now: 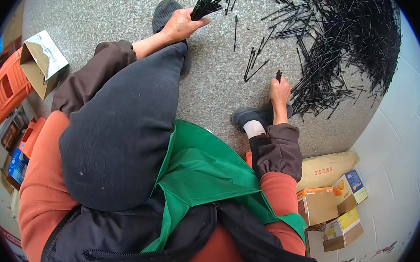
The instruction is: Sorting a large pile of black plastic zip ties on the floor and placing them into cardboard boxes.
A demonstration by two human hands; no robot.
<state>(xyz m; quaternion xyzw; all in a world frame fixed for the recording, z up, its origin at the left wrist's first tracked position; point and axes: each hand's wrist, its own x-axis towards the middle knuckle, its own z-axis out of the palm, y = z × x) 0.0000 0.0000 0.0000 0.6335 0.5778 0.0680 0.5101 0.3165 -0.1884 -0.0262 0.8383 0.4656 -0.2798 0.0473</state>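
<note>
My left hand (pixel 179 26) is closed around a thick bundle of thin black sticks (pixel 206 7), whose ends fan out past the fingers toward the right. Lower and to the right, my right hand (pixel 279 91) is closed too, with a few dark stick ends (pixel 278 75) poking out above the fist. Beside it spreads a big heap of the same black sticks (pixel 354 33) on the speckled grey surface (pixel 206 82). Several loose sticks (pixel 251 64) lie between the hands and the heap. What the sticks are made of, I cannot tell.
A green apron (pixel 203 170) and a dark-trousered knee (pixel 122 132) fill the middle. An orange plastic stool (pixel 8 86) and an open cardboard box (pixel 44 60) stand at the left. Lower right are a tan sack (pixel 325 171), small boxes (pixel 317 206) and a white wall (pixel 397 166).
</note>
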